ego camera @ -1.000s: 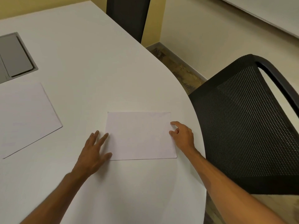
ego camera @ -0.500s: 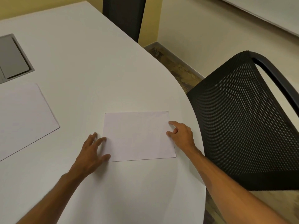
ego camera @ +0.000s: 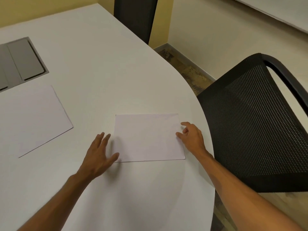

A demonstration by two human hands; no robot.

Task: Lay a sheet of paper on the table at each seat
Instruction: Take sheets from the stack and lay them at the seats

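While nothing is being gripped at all, there's a fair bit laid out on the white table (ego camera: 93, 52), so going from the left: a grey flip-lid panel (ego camera: 21, 62) is set flush into the tabletop at the far left edge. Just in front of it lies a first sheet of paper (ego camera: 33, 120), flat, turned at a bit of an angle, well apart from both hands.

Next over is the person's left hand (ego camera: 98, 155), palm down, fingers spread and relaxed, holding nothing. Its thumb sits right at the lower left corner of the second sheet of paper (ego camera: 148, 137); can't really tell if it's touching the paper or just beside it. That sheet lies flat near the curved table edge, squared up to the person.

On its right side, the right hand (ego camera: 193, 139) is loosely curled, also holding nothing, fingertips right at the sheet's right edge.

Further right, a black mesh chair (ego camera: 253, 127) stands tucked close to the table edge. Another dark chair back (ego camera: 135, 17) stands at the table's far side, against the yellow wall.
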